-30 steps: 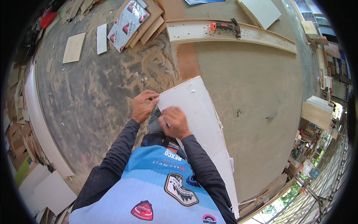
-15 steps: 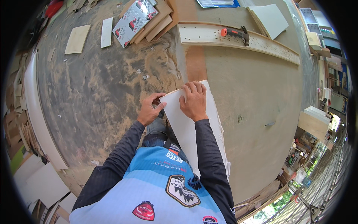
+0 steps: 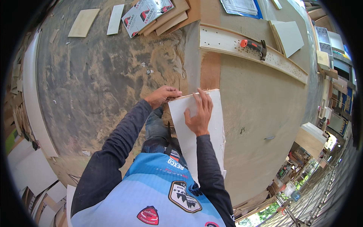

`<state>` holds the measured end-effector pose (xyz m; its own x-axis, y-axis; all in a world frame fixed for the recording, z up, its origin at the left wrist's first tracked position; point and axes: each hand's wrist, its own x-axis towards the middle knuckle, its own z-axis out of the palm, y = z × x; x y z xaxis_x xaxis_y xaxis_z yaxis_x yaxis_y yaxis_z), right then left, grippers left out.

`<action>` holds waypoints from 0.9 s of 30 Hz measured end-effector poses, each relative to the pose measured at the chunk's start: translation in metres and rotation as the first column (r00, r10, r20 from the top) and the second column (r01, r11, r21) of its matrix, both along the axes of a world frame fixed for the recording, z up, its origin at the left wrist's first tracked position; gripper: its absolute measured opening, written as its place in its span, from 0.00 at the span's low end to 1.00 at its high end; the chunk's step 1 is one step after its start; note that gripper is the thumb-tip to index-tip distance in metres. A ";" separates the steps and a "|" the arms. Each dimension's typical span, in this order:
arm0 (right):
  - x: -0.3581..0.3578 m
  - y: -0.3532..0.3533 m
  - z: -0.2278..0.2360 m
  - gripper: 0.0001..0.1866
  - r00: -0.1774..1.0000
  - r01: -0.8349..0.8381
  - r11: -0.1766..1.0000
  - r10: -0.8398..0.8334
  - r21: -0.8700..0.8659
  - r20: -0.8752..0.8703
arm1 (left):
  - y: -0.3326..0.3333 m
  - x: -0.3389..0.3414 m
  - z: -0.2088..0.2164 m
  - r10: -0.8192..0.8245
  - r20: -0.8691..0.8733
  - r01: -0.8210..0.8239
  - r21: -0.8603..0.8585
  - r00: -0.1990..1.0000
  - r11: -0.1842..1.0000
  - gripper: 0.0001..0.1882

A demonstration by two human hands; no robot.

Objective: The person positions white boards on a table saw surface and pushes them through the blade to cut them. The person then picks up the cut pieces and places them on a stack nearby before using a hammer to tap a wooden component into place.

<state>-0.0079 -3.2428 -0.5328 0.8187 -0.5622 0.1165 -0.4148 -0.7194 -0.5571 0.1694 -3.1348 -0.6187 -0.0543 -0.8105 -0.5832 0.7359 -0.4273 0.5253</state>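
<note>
A long white board [image 3: 196,128] lies in front of me, its narrow far end showing a brown raw edge. My left hand [image 3: 163,96] is at the board's far left corner, thumb and fingers pinched together beside that edge. What the pinch holds, if anything, is too small to make out. On the white face rests my right hand [image 3: 200,113], its fingers stretched toward the far edge and the thumb apart. Part of the board's near end is hidden behind my right forearm.
A hammer [image 3: 254,48] with an orange and black handle lies on a white strip [image 3: 223,39] dotted with holes. Beyond it are white offcuts [image 3: 289,38] and papers on a blue folder [image 3: 242,6]. Stacked boards [image 3: 166,23] sit at the far left over a sawdust-covered surface [image 3: 94,83].
My left hand has moved from gripping the left edge to the far corner, its fingers now pinched. My right hand's fingers have straightened and spread. The view has shifted slightly.
</note>
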 end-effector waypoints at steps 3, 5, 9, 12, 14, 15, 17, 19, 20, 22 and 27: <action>-0.040 0.023 -0.004 0.32 0.989 0.142 0.989 -0.143 -0.042 -0.036 | -0.018 0.003 -0.009 -0.142 0.038 0.143 -0.044 0.989 0.989 0.09; -0.064 0.035 -0.006 0.31 0.974 0.219 0.975 -0.221 -0.050 -0.053 | -0.022 0.004 -0.021 -0.199 -0.037 0.196 -0.066 0.979 0.978 0.08; -0.100 0.050 -0.001 0.29 0.942 0.315 0.947 -0.319 -0.058 -0.100 | -0.019 0.001 -0.033 -0.185 -0.253 0.205 0.057 0.950 0.977 0.11; -0.103 0.044 0.001 0.28 0.939 0.326 0.944 -0.330 -0.051 -0.101 | -0.016 -0.008 -0.036 -0.118 -0.401 0.171 0.098 0.908 0.980 0.14; -0.097 0.035 0.003 0.28 0.938 0.334 0.941 -0.337 -0.050 -0.084 | -0.016 -0.009 -0.035 -0.135 -0.454 0.178 0.054 0.881 0.983 0.17; -0.093 0.028 0.003 0.27 0.936 0.340 0.939 -0.343 -0.051 -0.074 | -0.012 -0.013 -0.042 -0.145 -0.453 0.168 0.010 0.879 0.986 0.17; -0.085 0.015 0.003 0.26 0.937 0.344 0.938 -0.346 -0.046 -0.048 | -0.004 -0.018 -0.058 -0.156 -0.446 0.135 -0.079 0.881 0.988 0.19; -0.079 0.005 0.002 0.26 0.936 0.349 0.937 -0.350 -0.033 -0.026 | -0.002 -0.018 -0.063 -0.129 -0.467 0.117 -0.055 0.875 0.992 0.20; -0.075 0.000 0.002 0.25 0.937 0.347 0.937 -0.348 -0.032 -0.017 | -0.002 -0.018 -0.064 -0.114 -0.479 0.107 -0.042 0.870 0.993 0.20; -0.067 -0.010 0.002 0.25 0.941 0.339 0.940 -0.339 -0.030 0.000 | -0.007 -0.014 -0.066 -0.154 -0.423 0.159 -0.025 0.893 0.987 0.21; -0.040 -0.030 -0.001 0.26 0.951 0.307 0.950 -0.308 -0.065 -0.020 | -0.006 -0.022 -0.101 -0.343 -0.006 0.343 0.029 0.939 0.939 0.24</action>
<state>-0.0474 -3.2733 -0.5340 0.6108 -0.7800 0.1363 -0.6370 -0.5863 -0.5004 0.1475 -3.1410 -0.7193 -0.3271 -0.7249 -0.6062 0.5423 -0.6693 0.5078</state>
